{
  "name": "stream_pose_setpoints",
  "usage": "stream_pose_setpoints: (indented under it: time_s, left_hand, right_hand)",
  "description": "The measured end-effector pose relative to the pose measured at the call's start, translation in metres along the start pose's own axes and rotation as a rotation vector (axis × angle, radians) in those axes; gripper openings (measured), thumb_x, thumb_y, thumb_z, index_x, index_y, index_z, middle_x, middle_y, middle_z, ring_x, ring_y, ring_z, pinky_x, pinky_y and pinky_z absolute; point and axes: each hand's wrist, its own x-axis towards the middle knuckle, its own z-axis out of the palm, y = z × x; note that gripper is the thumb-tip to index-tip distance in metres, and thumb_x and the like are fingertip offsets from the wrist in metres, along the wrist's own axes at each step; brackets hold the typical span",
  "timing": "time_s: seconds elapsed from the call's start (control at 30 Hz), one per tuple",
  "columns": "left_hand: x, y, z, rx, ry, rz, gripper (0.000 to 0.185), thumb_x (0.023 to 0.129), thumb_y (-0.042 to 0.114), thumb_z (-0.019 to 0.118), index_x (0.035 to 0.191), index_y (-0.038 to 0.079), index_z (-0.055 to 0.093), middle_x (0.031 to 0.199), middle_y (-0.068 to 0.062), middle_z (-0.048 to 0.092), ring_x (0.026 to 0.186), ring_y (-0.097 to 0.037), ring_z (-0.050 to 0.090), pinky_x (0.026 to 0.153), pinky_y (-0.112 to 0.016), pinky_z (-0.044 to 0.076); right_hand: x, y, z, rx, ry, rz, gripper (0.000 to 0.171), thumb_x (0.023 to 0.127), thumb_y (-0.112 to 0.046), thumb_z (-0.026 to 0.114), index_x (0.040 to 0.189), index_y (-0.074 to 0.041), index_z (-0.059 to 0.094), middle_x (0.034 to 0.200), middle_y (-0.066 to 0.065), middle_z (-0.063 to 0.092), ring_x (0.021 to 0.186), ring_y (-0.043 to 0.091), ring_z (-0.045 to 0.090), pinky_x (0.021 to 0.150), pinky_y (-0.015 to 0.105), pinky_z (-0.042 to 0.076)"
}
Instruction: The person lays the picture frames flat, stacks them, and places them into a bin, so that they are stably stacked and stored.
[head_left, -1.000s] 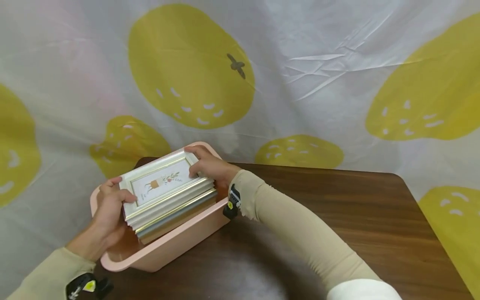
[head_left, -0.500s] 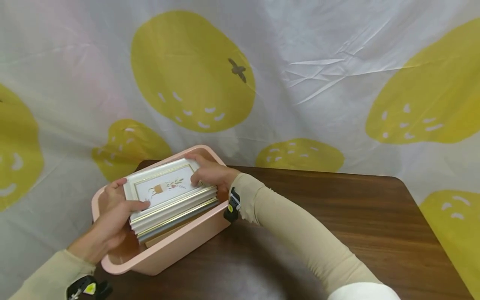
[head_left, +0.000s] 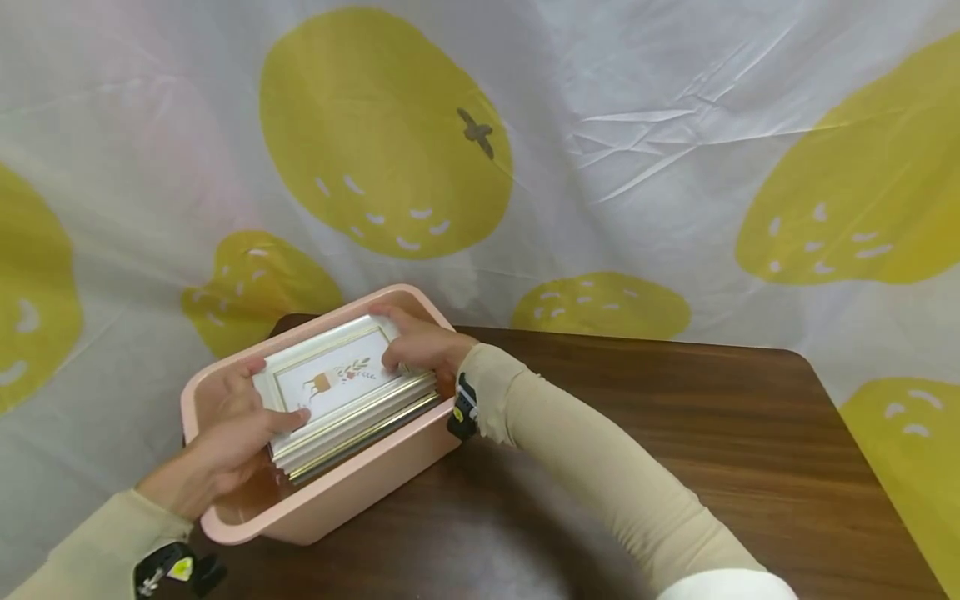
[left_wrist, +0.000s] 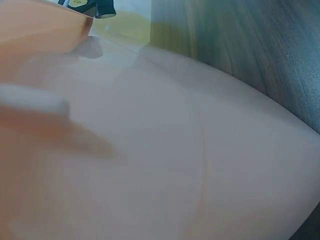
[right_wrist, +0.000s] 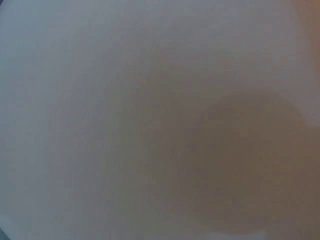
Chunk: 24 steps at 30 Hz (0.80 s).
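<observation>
Both hands grip a stack of picture frames [head_left: 341,392] by its ends: the left hand [head_left: 228,433] and the right hand [head_left: 420,346] curl their fingers round it. The stack sits low inside the pink tub [head_left: 360,483] (tilted slightly) on the dark wooden table [head_left: 675,433].

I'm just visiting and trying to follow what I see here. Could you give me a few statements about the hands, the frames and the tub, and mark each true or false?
1. Both hands hold the stack of frames. True: the left hand grips one end, the right hand the other.
2. The tub is blue. False: it is pink.
3. The stack sits partly inside the tub. True.
4. The tub stands on the floor. False: it stands on the table.
5. The top frame shows a small plant drawing. True.
</observation>
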Motion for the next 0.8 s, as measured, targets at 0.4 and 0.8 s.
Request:
stream_pose_setpoints:
  time_s: [0.4, 0.8]
  left_hand:
    - [-0.001, 0.0, -0.003, 0.03, -0.066, 0.022, 0.106, 0.103, -0.007, 0.056, 0.161, 0.021, -0.029, 0.162, -0.033, 0.025, 0.097, -0.009, 0.069, 0.082, -0.033, 0.064]
    - [-0.005, 0.003, -0.002, 0.071, -0.045, 0.053, 0.105, 0.102, 0.006, 0.066, 0.157, 0.02, -0.023, 0.168, -0.027, 0.014, 0.122, -0.015, 0.054, 0.086, -0.024, 0.055]
  right_hand:
    - [0.004, -0.002, 0.005, -0.038, 0.016, -0.013, 0.092, 0.082, 0.011, 0.067, 0.165, -0.012, 0.036, 0.172, 0.004, 0.032, 0.152, 0.018, 0.03, 0.131, 0.037, 0.019]
    - [-0.013, -0.011, -0.01, 0.097, 0.171, -0.106, 0.07, 0.095, -0.007, 0.07, 0.159, -0.013, 0.043, 0.166, 0.018, 0.038, 0.152, 0.034, 0.042, 0.122, 0.048, 0.042]
